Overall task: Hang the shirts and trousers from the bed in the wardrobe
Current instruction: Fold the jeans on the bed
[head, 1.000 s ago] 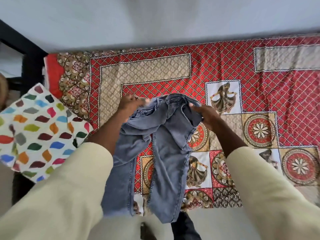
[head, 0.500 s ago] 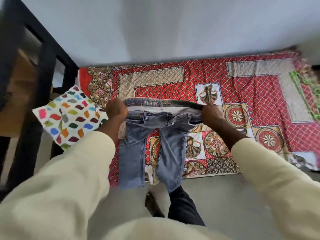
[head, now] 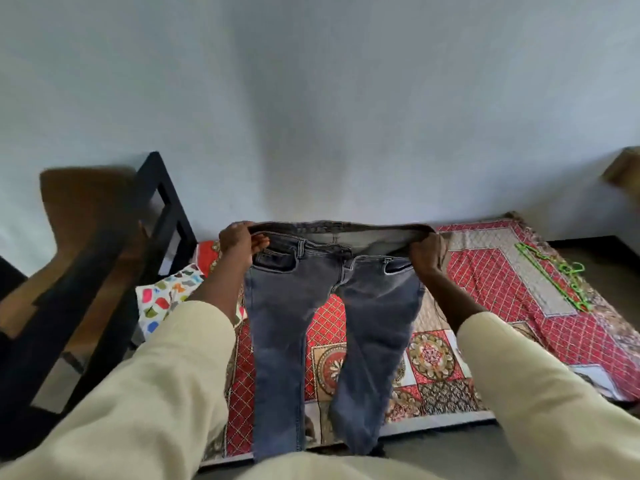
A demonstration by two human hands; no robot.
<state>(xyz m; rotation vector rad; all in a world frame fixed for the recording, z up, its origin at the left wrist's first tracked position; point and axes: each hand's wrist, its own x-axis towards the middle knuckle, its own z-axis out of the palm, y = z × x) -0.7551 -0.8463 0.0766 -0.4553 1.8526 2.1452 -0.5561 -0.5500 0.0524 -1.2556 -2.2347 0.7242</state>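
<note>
A pair of grey-blue jeans [head: 287, 323] hangs by its waistband, stretched wide in the air over the bed [head: 485, 282], which is covered by a red patterned spread. My left hand [head: 239, 242] grips the waistband's left end. My right hand [head: 424, 252] grips its right end. Both legs of the jeans hang straight down to about the bed's near edge. Green hangers [head: 554, 275] lie on the spread at the far right.
A pillow [head: 166, 296] with coloured spots lies at the bed's left end. A black frame [head: 104, 271] with a brown panel stands at the left. A pale wall rises behind the bed. A brown object [head: 623, 174] shows at the right edge.
Both hands have raised the jeans by the waistband and pulled it wide, so the legs now hang straight. The view has tilted up towards the wall, bringing the green hangers into sight.
</note>
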